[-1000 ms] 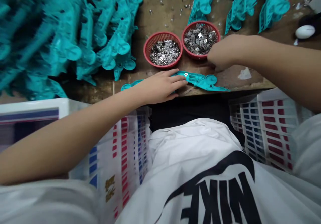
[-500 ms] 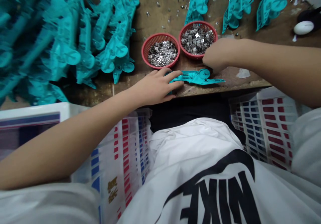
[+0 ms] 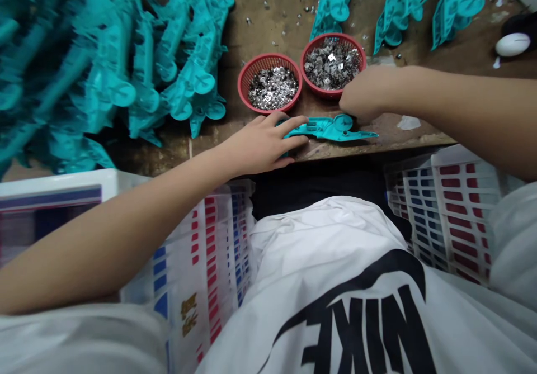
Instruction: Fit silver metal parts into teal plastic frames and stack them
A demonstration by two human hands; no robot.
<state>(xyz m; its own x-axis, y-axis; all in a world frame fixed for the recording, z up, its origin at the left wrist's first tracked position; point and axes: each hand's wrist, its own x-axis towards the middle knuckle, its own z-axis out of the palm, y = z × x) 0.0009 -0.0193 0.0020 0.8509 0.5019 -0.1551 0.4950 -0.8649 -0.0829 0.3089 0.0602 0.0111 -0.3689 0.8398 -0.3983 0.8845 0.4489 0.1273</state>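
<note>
My left hand [image 3: 262, 146] lies over the left end of a teal plastic part [image 3: 335, 128] at the table's front edge, fingers spread and touching it. The part's right end, with a round disc, is uncovered. Just beyond that end, my right hand [image 3: 364, 93] is curled into a fist beside a red basket [image 3: 302, 75] of small metal pieces. Its fingertips are hidden, so whatever they hold cannot be made out. A second red basket [image 3: 242, 91], also with small shiny metal pieces, stands to the left, behind my left hand.
Teal plastic parts [image 3: 109, 66] are heaped on the left of the wooden table [image 3: 235, 122]; several more [image 3: 400, 10] lie at the back right. Loose metal bits are scattered behind the baskets. A white oval object [image 3: 512, 45] lies far right. White plastic crates [image 3: 457, 212] flank my lap.
</note>
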